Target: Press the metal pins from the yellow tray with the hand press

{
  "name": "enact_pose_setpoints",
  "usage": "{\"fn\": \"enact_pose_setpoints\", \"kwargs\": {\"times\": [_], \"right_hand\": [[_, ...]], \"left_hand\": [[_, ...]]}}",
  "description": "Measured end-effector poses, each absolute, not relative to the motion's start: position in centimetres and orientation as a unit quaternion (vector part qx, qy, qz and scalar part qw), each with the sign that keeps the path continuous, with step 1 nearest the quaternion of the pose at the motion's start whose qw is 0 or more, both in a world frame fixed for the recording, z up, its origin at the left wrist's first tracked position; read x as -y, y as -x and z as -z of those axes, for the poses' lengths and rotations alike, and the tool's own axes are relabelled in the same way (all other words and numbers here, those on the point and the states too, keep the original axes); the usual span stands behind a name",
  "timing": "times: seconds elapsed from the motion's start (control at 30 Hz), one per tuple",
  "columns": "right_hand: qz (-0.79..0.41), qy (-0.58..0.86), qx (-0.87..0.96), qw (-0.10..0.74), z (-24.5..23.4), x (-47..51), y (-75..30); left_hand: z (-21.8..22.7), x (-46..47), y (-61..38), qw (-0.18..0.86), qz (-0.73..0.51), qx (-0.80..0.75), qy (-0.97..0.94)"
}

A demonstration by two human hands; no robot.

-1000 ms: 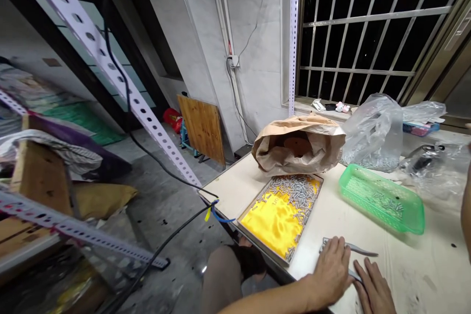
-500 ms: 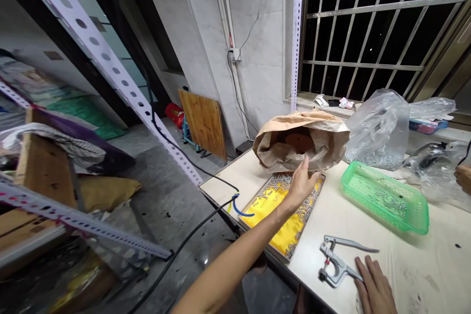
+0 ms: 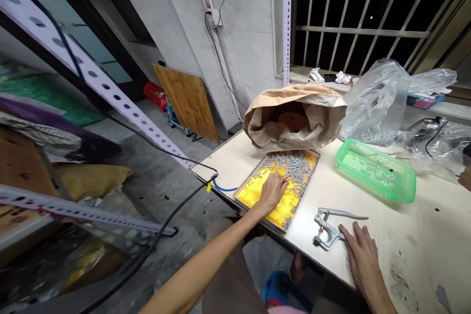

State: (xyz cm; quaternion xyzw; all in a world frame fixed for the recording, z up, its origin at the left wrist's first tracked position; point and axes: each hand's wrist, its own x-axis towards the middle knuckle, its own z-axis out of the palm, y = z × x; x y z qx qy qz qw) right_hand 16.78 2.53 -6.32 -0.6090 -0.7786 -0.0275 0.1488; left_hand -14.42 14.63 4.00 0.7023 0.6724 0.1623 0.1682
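Left hand (image 3: 273,190) has shifted over tray (image 3: 275,225) of screws (image 3: 292,164).

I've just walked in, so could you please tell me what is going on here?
The person's left hand is curled over yellow cloth in a shallow tray of small metal pieces; whether it grips one, I cannot tell. The right hand lies on the table at the handle end of grey pliers.
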Motion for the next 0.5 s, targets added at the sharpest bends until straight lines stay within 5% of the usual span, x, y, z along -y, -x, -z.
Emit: {"fn": "enact_pose_setpoints", "kwargs": {"times": [0.33,0.5], "right_hand": [[0.049,0.633,0.753,0.171,6.1,-2.2,-15.6],[0.023,0.599,0.777,0.194,4.4,-2.3,-16.7]], "left_hand": [[-3.6,-14.1,12.6,0.159,-0.064,-0.633,-0.755],[-2.7,-14.3,13.3,0.179,-0.13,-0.65,-0.727]]}}
